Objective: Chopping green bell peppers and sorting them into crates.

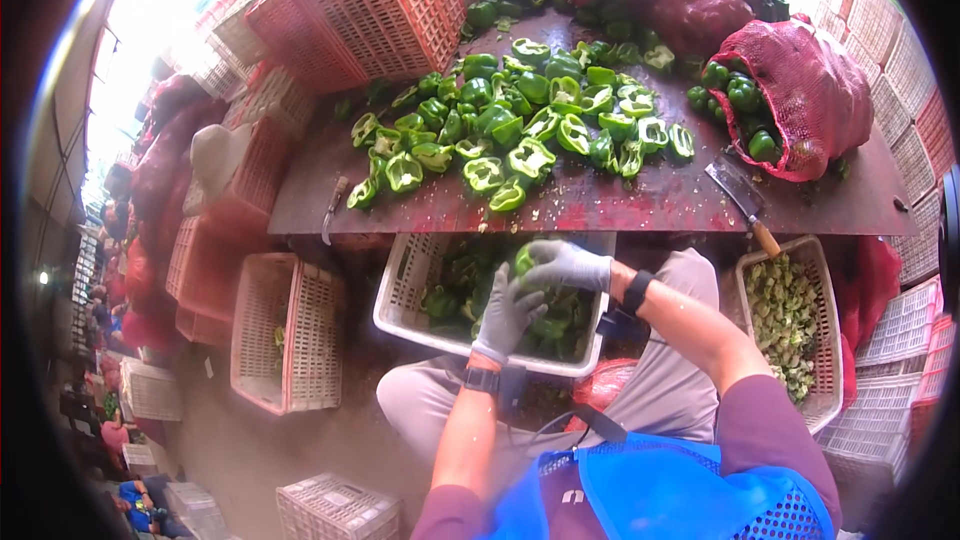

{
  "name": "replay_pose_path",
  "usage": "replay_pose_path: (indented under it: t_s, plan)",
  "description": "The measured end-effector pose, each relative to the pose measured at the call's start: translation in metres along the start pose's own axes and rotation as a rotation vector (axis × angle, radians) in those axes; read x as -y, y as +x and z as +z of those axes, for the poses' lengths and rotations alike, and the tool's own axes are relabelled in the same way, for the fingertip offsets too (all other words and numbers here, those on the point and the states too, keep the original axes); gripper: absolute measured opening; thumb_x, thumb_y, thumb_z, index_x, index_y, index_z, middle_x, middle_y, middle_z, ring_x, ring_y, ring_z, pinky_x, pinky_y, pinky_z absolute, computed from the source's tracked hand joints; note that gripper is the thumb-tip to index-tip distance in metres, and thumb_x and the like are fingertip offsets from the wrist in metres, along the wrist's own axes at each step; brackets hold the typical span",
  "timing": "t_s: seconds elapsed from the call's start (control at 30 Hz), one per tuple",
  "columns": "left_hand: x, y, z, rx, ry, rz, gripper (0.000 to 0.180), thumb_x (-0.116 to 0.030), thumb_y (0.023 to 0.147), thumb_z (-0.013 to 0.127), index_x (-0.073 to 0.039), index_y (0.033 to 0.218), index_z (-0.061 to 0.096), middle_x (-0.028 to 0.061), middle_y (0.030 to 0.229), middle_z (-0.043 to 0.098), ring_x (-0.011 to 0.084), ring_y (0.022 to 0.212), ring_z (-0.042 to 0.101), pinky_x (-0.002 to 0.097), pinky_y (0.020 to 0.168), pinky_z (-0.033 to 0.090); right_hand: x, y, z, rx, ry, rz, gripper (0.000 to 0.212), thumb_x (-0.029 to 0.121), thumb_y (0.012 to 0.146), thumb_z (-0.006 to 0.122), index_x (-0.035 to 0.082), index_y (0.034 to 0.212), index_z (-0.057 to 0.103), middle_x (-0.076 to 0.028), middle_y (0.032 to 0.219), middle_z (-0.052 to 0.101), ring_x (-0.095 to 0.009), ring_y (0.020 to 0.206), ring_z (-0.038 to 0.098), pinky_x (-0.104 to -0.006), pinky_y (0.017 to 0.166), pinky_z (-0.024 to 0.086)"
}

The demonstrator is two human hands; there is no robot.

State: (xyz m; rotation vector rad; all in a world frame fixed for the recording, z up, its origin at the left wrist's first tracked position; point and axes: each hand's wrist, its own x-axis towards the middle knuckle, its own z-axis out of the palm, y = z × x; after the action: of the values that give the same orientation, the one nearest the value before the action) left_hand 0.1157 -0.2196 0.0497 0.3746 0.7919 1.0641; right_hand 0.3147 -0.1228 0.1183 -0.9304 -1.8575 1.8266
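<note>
My right hand (568, 268), in a grey glove, is bent inward with thumb and fingers closed about a green pepper (524, 258). My left hand (507, 315), gloved likewise, comes up just beside it, half open with the fingers stretched and a little apart; I cannot tell whether its tips touch the pepper. Both hands are over a white crate (420, 258) that sits between my knees, tucked partly under the table edge, with more peppers (560, 325) lying in its shade.

On the dark, red-stained table (620, 205) in front of me spreads a heap of cut peppers (490, 120), many with their pale insides turned up (seeds and scraps are sprinkled round them). A small knife (334, 210) lies at the near edge to the left, and a cleaver (735, 195) lies to the right, its wooden handle poking out past the edge. Behind the cleaver a red mesh sack (810, 100) gapes, whole peppers showing at its mouth. By my right knee, pale green trimmings (785, 325) fill much of another crate (742, 285).
</note>
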Motion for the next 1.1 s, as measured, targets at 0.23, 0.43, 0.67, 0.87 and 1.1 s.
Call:
replay_pose_path:
  t_s: [0.23,0.43,0.67,0.87,1.1]
  plan:
    - [-0.005,-0.013,0.008,-0.211,-0.015,0.346,0.038,-0.036,0.105,0.065,-0.01,0.134,0.062,0.0013,0.113,0.063,0.0128,0.098,0.062,0.0299,0.086,0.055,0.016,-0.017,0.056,0.158,0.28,-0.029,0.033,0.02,0.1,0.07,0.003,0.127,0.062,-0.004,0.112,0.07,-0.014,0.104,0.065,-0.0328,0.089,0.055]
    - [-0.016,-0.024,0.026,-0.362,0.296,0.519,0.038,-0.016,0.096,0.074,-0.008,0.132,0.064,0.0008,0.112,0.063,0.011,0.098,0.062,0.0261,0.088,0.053,0.018,-0.029,0.082,-0.063,-0.044,0.067,0.035,0.022,0.098,0.068,-0.001,0.123,0.06,-0.019,0.107,0.074,-0.023,0.099,0.071,-0.0397,0.085,0.055]
    - [-0.032,-0.004,0.007,-0.515,1.231,0.629,0.052,-0.015,0.085,0.082,-0.004,0.133,0.066,0.0125,0.128,0.066,0.0239,0.114,0.067,0.0349,0.101,0.053,-0.029,-0.016,0.038,-0.248,-0.343,0.197,0.032,0.027,0.094,0.061,0.007,0.119,0.067,-0.016,0.097,0.075,-0.029,0.089,0.074,-0.0428,0.082,0.057]
    - [-0.01,0.02,-0.063,-0.49,1.332,0.54,0.07,-0.044,0.099,0.073,-0.004,0.153,0.052,0.0192,0.153,0.054,0.0327,0.145,0.048,0.0413,0.121,0.036,0.009,0.029,-0.02,-0.4,-0.263,0.149,0.039,0.042,0.095,0.068,0.004,0.105,0.073,-0.015,0.1,0.077,-0.03,0.092,0.074,-0.0431,0.084,0.055]
    - [0.007,0.036,-0.048,-0.339,0.703,0.299,0.045,-0.032,0.106,0.067,-0.004,0.141,0.063,0.0006,0.117,0.069,0.0061,0.092,0.062,0.021,0.074,0.048,0.039,0.12,-0.037,-0.57,-0.788,0.361,0.038,0.038,0.099,0.059,0.008,0.116,0.074,-0.019,0.113,0.077,-0.039,0.109,0.074,-0.0482,0.092,0.057]
